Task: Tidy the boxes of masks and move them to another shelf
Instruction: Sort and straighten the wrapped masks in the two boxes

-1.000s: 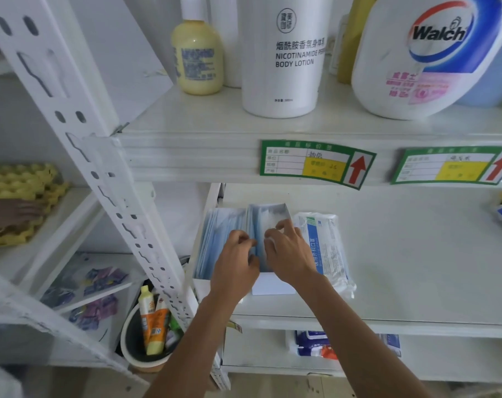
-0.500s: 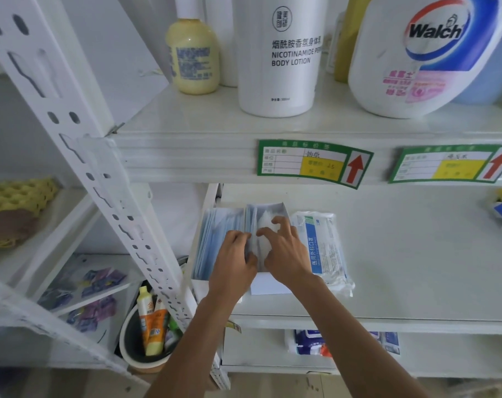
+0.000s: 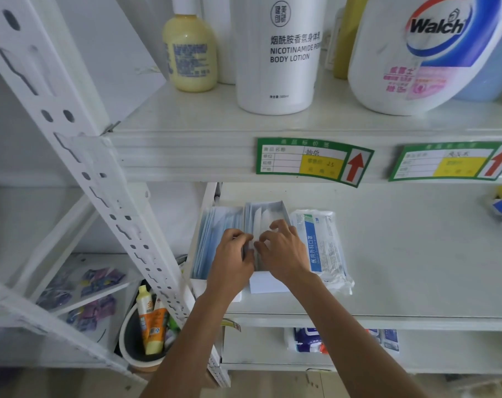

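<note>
Two open white boxes of blue masks stand side by side at the left end of the middle shelf: the left box (image 3: pixel 215 234) and the right box (image 3: pixel 268 214). My left hand (image 3: pixel 232 259) lies over the seam between them, fingers curled down onto the mask edges. My right hand (image 3: pixel 284 251) sits on the right box, fingertips bent into the masks. Both hands nearly touch. A sealed plastic pack of surgical masks (image 3: pixel 323 248) lies just right of the boxes.
The shelf above carries a yellow bottle (image 3: pixel 191 53), a white body lotion bottle (image 3: pixel 284 61) and a Walch jug (image 3: pixel 428 53). Green price tags (image 3: pixel 313 160) hang on its edge. A slanted white upright (image 3: pixel 100 179) stands left. A tub of tubes (image 3: pixel 149 334) sits below.
My two hands have drawn closer together over the boxes, the right fingers curling deeper into the masks. The view shifted slightly.
</note>
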`<control>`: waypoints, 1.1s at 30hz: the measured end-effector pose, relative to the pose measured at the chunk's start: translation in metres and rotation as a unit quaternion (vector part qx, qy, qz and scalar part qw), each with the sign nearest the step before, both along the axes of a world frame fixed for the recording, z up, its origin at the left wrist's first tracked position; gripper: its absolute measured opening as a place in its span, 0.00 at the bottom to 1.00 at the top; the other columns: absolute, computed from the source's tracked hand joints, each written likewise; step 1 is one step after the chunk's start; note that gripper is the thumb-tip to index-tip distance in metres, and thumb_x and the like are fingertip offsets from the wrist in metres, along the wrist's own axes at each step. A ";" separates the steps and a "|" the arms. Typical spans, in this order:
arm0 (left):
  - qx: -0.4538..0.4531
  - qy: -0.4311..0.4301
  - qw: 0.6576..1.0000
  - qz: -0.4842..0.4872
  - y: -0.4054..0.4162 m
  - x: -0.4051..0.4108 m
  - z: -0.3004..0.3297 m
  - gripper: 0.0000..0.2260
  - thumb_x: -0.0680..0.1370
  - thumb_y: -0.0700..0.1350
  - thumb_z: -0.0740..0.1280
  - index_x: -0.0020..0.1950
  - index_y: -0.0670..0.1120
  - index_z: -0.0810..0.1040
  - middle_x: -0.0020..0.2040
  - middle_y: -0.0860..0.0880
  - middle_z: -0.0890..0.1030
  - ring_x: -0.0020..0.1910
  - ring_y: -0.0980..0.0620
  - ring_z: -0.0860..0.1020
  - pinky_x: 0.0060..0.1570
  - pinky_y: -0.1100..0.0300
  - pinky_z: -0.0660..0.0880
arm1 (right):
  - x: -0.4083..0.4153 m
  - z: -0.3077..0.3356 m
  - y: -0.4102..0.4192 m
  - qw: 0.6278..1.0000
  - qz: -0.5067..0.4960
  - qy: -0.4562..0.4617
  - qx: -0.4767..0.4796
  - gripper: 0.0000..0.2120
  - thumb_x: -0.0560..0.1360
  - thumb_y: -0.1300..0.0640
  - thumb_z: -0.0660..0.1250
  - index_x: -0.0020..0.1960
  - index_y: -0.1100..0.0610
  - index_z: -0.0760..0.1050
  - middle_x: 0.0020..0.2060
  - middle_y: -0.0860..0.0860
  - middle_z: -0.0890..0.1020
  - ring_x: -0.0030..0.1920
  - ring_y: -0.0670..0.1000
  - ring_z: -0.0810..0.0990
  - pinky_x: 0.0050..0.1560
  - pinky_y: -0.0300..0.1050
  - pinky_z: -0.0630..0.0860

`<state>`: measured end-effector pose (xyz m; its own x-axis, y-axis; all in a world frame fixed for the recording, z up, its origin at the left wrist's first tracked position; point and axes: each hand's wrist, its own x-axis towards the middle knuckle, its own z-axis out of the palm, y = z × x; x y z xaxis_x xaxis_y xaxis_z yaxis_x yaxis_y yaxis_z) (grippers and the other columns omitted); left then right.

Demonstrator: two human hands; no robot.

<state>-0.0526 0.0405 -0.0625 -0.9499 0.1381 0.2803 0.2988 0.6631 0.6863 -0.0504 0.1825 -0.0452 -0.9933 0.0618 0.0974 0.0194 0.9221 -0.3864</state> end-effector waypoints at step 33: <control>0.097 -0.043 0.994 -0.037 -0.014 0.015 0.019 0.28 0.78 0.30 0.63 0.76 0.50 0.70 0.63 0.50 0.82 0.63 0.54 0.78 0.66 0.58 0.74 | -0.009 -0.011 -0.002 0.998 0.006 -0.018 0.052 0.21 0.81 0.37 0.53 0.54 0.48 0.80 0.59 0.47 0.75 0.59 0.54 0.71 0.48 0.47 0.72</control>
<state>-0.0381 0.0263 -0.0438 -0.9606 0.1603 0.2272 0.2773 0.4938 0.8242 -0.0593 0.1807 -0.0562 -0.9968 0.0417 0.0675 0.0205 0.9572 -0.2887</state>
